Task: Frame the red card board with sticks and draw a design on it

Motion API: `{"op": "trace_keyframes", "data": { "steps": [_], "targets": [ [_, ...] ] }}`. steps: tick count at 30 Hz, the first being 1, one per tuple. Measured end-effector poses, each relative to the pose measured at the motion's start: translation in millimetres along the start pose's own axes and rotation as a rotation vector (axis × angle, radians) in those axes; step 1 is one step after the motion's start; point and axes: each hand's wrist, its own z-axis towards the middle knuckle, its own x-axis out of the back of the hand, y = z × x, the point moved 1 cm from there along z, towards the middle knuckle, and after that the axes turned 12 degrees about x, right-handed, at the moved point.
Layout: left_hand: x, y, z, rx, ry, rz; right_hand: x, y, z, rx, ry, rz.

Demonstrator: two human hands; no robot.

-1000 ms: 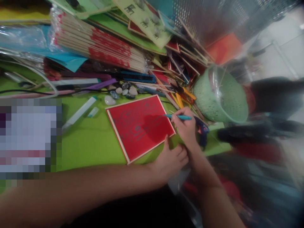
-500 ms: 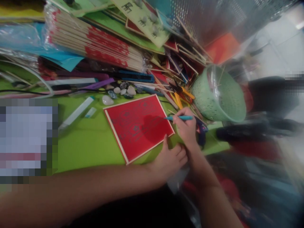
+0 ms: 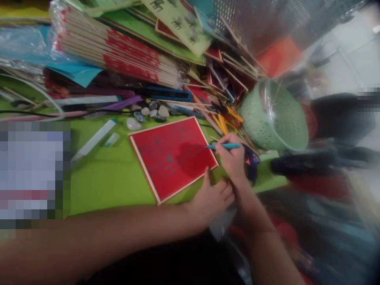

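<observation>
A red board [image 3: 175,174] edged with pale wooden strips lies on the green tabletop, with dark line drawings across it. My right hand [image 3: 233,158] is closed around a light blue pen [image 3: 230,146], whose tip is at the board's right part. I cannot tell whether the tip touches the surface. Against the board's lower edge rests one outstretched digit of my left hand [image 3: 212,198]. Its other fingers are apart and loosely bent near the table's front edge, and nothing shows in them.
Several pebbles [image 3: 133,124] lie behind the board. To the left are a white marker [image 3: 96,138] and its cap [image 3: 112,139]. A green basket [image 3: 261,122] stands right, beside orange-handled pliers [image 3: 222,123]. Wrapped sticks [image 3: 118,47] lie at the back.
The view has shifted very slightly. Both hands, the pen and the board stay in nearly the same places.
</observation>
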Motion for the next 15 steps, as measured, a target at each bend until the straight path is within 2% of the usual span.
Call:
{"op": "trace_keyframes", "data": {
  "steps": [7, 15],
  "targets": [
    [1.0, 0.5, -0.5, 0.007, 0.015, 0.009, 0.0, 3.3, -1.5, -0.009, 0.032, 0.027],
    [-4.4, 1.6, -1.3, 0.016, 0.044, -0.001, -3.6, -4.2, 0.4, 0.029, -0.016, -0.011]
  ]
}}
